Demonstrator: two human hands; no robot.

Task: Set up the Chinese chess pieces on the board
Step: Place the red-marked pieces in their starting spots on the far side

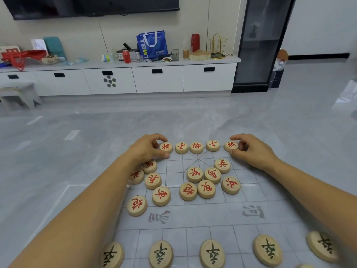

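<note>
Two outer pieces [166,147] [230,145] — in the hands [146,149] [253,151]

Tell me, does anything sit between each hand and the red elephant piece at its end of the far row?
Nothing visible does. The left hand pinches the left elephant piece, and the right hand pinches the right elephant piece. Both sit at the ends of the far row.

Pale-wood far pieces [196,147] carry red characters; near pieces [212,253] black ones. Whitish board [193,217], thin grey grid, grey lettering. Grey tiled floor [77,151]. Blue bag [152,44] far.
</note>
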